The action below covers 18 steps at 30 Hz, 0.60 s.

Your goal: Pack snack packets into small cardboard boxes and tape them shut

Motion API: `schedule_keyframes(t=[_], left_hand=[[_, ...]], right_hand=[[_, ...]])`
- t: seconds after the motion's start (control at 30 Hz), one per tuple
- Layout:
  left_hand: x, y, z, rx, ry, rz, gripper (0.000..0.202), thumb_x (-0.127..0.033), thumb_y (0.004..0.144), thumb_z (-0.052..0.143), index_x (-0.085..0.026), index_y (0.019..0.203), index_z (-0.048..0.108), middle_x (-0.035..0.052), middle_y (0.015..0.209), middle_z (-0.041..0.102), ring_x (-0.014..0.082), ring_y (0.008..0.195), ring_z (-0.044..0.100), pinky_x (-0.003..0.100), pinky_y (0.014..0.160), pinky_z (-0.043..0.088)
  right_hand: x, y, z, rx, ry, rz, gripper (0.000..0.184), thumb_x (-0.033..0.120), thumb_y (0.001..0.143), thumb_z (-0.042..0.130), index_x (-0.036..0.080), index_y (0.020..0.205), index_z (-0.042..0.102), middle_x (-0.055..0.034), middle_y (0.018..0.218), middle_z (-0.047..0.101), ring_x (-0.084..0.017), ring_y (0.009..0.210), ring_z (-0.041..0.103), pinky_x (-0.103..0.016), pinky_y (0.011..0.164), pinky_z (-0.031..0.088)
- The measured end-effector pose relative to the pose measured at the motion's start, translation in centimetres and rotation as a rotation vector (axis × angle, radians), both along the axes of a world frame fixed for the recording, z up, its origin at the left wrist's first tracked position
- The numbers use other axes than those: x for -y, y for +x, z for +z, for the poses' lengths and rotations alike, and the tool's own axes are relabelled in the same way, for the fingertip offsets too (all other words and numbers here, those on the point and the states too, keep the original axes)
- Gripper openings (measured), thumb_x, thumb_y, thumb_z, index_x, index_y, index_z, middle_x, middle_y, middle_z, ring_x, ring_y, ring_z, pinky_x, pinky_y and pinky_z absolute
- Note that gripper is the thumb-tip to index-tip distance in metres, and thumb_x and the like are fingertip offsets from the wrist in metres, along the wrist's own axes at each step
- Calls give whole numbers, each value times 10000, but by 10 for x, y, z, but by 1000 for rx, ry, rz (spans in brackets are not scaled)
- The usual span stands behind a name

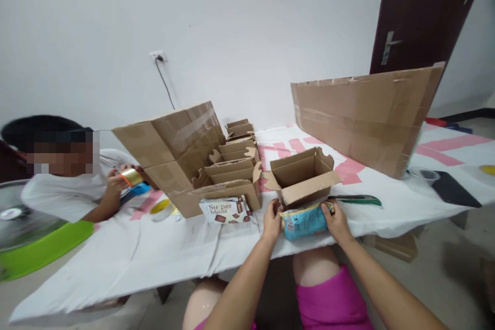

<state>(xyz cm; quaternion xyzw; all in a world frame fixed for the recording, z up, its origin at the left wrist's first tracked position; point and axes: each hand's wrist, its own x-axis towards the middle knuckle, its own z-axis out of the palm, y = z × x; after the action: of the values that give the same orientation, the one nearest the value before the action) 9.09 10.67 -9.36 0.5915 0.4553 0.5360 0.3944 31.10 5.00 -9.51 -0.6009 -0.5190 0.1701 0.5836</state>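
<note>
A blue and yellow plastic packet (307, 223) lies at the table's front edge, gripped at both ends. My left hand (273, 219) is closed on its left end and my right hand (335, 220) pinches its right end. Just behind the packet stands an open cardboard box (303, 174) with its flaps up; the box's inside looks dark. A green-handled box cutter (358, 199) lies right of the box, close to my right hand. To the left, printed "Su-per Meal" cards (226, 210) lean against another open box (232, 185).
More open boxes (235, 152) line up behind, along a tall cardboard partition (181, 139). A second cardboard panel (363, 118) stands at right, near a black flat object (456, 189) and tape roll (423, 174). At left, a person (77, 180) handles a tape dispenser (133, 178).
</note>
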Motion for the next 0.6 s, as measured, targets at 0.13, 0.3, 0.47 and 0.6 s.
schedule_keyframes(t=[0.13, 0.3, 0.47, 0.6], left_hand=[[19, -12, 6, -56, 102, -33, 598, -667, 881, 340, -158, 1054, 603, 126, 1067, 651, 265, 1057, 597, 431, 973, 441], [40, -9, 16, -171, 189, -287, 805, -712, 603, 692, -150, 1172, 600, 129, 1147, 658, 306, 1088, 599, 435, 996, 441], [45, -2, 19, -307, 71, -304, 648, -385, 590, 825, -161, 1159, 609, 101, 1149, 678, 302, 1087, 618, 439, 1001, 453], [63, -5, 29, -249, 81, -300, 500, -360, 715, 741, -148, 1146, 605, 102, 1108, 701, 275, 1020, 657, 411, 938, 506]], right_hand=[[1, 0, -2, -15, -4, 6, 573, 737, 807, 416, 197, 935, 557, -112, 826, 694, -269, 767, 645, -377, 704, 495], [-1, -1, -1, -39, -30, 29, 581, 732, 805, 415, 192, 968, 551, -137, 873, 699, -293, 825, 653, -415, 753, 502], [2, 2, 2, -45, -44, 161, 626, 687, 733, 550, 166, 1079, 532, -159, 1022, 691, -313, 957, 650, -449, 848, 501], [29, 15, 19, 34, -73, 394, 752, 447, 551, 801, 176, 1189, 511, -112, 1098, 680, -297, 1000, 648, -421, 885, 508]])
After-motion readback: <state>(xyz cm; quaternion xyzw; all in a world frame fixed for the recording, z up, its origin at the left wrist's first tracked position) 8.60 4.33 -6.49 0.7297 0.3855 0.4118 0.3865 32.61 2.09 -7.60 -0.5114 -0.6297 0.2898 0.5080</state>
